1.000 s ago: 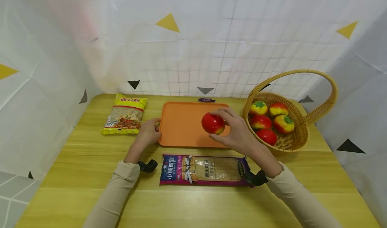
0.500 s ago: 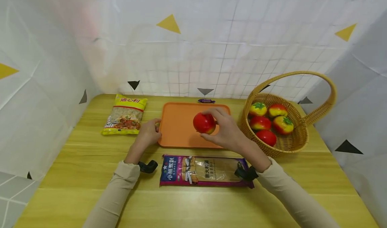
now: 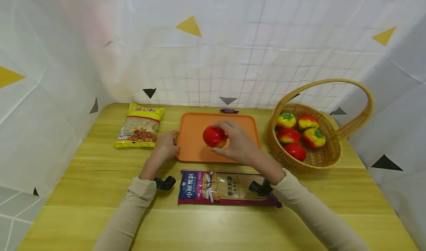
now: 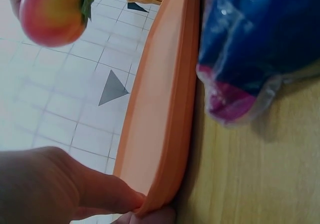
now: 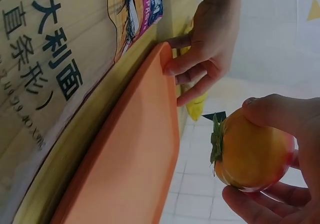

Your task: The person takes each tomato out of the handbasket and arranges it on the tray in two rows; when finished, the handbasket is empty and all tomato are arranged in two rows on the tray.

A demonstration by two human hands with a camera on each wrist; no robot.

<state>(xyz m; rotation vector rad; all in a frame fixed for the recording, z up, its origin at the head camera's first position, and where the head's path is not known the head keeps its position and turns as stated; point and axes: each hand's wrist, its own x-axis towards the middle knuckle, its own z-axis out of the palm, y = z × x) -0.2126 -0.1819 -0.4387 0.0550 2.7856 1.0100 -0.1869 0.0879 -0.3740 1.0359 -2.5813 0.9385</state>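
Note:
My right hand holds a red-and-yellow persimmon between thumb and fingers, above the orange tray. In the right wrist view the persimmon shows its orange-yellow side and green leafy top, apart from the tray. At the tray's left edge, my left hand pinches the rim. The left wrist view shows the left hand's thumb and finger at the tray's corner. Several similar persimmons lie in a wicker basket on the right.
A yellow bag of macaroni lies left of the tray. In front of the tray lies a long pack of pasta, partly under the right wrist's camera mount. A small purple wrapped candy sits behind the tray. The basket's tall handle arches up.
My right hand has moved left over the tray with the persimmon in its grip. The left hand has stayed at the tray's left edge.

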